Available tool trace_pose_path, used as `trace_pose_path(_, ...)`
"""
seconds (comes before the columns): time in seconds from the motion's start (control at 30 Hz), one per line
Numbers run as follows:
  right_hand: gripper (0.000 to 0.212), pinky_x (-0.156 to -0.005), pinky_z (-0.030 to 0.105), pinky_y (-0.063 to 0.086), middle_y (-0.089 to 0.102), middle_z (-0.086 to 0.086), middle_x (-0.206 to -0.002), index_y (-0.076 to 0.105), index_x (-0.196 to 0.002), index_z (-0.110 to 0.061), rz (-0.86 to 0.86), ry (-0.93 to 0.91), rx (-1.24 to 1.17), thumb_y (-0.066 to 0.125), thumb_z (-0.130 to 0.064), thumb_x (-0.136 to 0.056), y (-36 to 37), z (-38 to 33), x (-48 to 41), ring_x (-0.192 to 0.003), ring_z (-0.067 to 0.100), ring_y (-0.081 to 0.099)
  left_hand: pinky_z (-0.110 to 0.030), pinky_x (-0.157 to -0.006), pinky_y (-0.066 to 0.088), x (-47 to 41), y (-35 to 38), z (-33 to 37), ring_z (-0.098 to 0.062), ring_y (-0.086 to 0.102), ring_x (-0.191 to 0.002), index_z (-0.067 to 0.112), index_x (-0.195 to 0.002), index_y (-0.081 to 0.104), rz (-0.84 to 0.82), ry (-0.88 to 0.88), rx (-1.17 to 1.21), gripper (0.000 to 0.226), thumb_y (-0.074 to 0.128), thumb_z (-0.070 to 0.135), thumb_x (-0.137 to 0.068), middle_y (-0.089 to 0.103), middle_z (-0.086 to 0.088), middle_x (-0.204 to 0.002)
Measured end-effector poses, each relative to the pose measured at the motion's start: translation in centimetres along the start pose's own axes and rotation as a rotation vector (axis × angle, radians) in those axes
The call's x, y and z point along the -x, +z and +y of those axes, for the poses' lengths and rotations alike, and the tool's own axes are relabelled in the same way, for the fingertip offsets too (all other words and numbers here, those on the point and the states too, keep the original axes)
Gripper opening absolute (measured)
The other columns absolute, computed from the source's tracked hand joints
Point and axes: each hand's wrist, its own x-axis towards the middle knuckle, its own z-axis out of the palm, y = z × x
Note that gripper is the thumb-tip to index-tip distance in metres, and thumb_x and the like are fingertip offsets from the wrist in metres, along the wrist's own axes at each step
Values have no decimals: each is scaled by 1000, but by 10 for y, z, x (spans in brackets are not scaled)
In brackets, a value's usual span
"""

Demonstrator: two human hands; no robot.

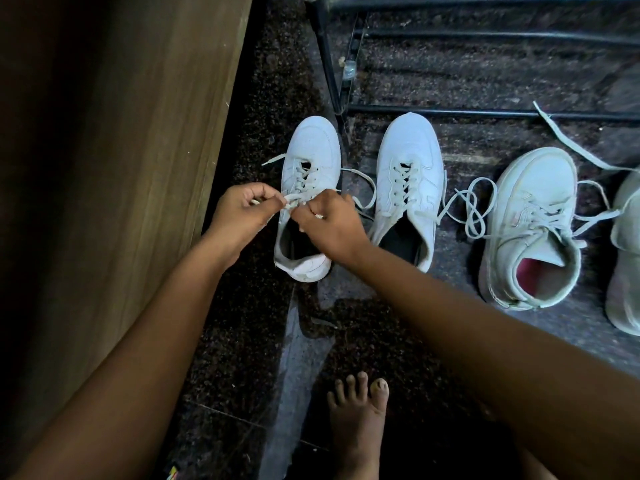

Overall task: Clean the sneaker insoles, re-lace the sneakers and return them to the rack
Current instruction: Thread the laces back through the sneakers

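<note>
Dark speckled floor point(263, 98), wood panel point(114, 133) left; rack point(485, 34) cut off above. Left hand point(239, 209) and right hand point(332, 226) pinch lace point(292, 199), hiding sneaker point(311, 150) throat.

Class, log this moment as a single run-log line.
step: re-lacing | left hand: pinching lace end | right hand: pinching other end | target: leftmost sneaker | rack: behind, sneakers on floor

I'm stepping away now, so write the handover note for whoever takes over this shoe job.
Left hand and right hand: each pinches a lace end above the leftmost sneaker, mid-tie.
Second sneaker: laced, ends loose.
Third sneaker: laced, ends trailing on the floor; a fourth is cut off by the frame's edge.
Rack: no shoes visible on it.
Left: finish knots, shelve all. Insole cleaning can't be judged.
</note>
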Motion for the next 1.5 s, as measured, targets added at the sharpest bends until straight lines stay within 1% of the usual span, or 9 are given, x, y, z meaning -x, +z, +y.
trace_pose_path(0.17, 46, -58, 25, 40, 46, -8, -43, 54, -59, -10, -112, 0, 19, 50, -39, -95, -73, -19, -4, -36, 3, 36, -21, -57, 41, -4, -8, -11, -12, 45, -59, 26, -69, 62, 111, 52, -38, 26, 60, 10, -89, 55, 6, -65)
trace_pose_path(0.27, 43, -66, 27, 39, 47, 0, -55, 52, -58, -16, -9, -54, 305, 50, -39, -94, -112, -37, -13, -51, 12, 42, -25, -63, 40, -3, -12, -15, -10, 48, -66, 32, -70, 64, 149, 171, -126, 19, 65, 20, -84, 56, 7, -78)
trace_pose_path(0.37, 38, -105, 47, 25, 51, 3, -67, 67, -80, -20, 218, -87, 807, 45, -47, -92, -134, -50, -17, -79, 23, 55, -28, -66, 41, 0, -11, -8, -13, 48, -69, 33, -75, 66, 230, 272, -342, 9, 66, 26, -81, 44, 12, -75)
trace_pose_path(0.5, 43, -110, 53, 15, 47, 7, -68, 67, -93, -10, 418, 9, 1093, 49, -49, -89, -143, -55, -16, -105, 32, 52, -35, -68, 41, 11, -16, 10, -22, 53, -83, 35, -88, 71, 374, 296, -881, 8, 64, 37, -84, 48, 5, -84)
trace_pose_path(0.63, 53, -111, 55, 13, 50, 11, -132, 52, -127, -14, 262, -122, 1115, 52, -50, -88, -113, -46, -17, -133, 33, 32, -36, -77, 24, 16, -9, 23, -28, 46, -92, 27, -92, 73, 416, 425, -1144, 15, 60, 33, -87, 61, -1, -89)
trace_pose_path(0.73, 55, -104, 41, 37, 50, 8, -137, 44, -138, -16, -91, -254, 642, 58, -39, -89, -67, -37, -17, -123, 29, 48, -35, -76, 19, 16, -5, 27, -28, 47, -91, 25, -92, 73, 423, 447, -1198, 17, 59, 33, -87, 66, -1, -86)
trace_pose_path(0.9, 41, -79, 27, 45, 58, 4, -103, 54, -122, -11, -236, -17, 68, 67, -26, -86, -16, -16, -14, -92, 21, 58, -36, -77, 21, 14, -8, 25, -27, 49, -91, 29, -91, 72, 384, 406, -1097, 15, 61, 38, -86, 62, 2, -79)
trace_pose_path(1.2, 30, -67, 33, 46, 56, 3, -101, 52, -100, -15, 75, -130, 161, 71, -23, -79, -6, 1, -15, -79, 21, 57, -16, -68, 43, -1, -8, 8, -4, 53, -66, 26, -74, 68, 94, 44, -65, 13, 68, 19, -84, 64, 16, -65)
trace_pose_path(1.5, 16, -61, 28, 43, 60, -3, -79, 65, -78, -15, 63, -128, 20, 67, -29, -86, -14, 11, -18, -62, 9, 52, -18, -80, 47, -3, -13, 2, -1, 61, -74, 21, -79, 71, 81, 47, -12, 5, 69, 19, -84, 68, 10, -79)
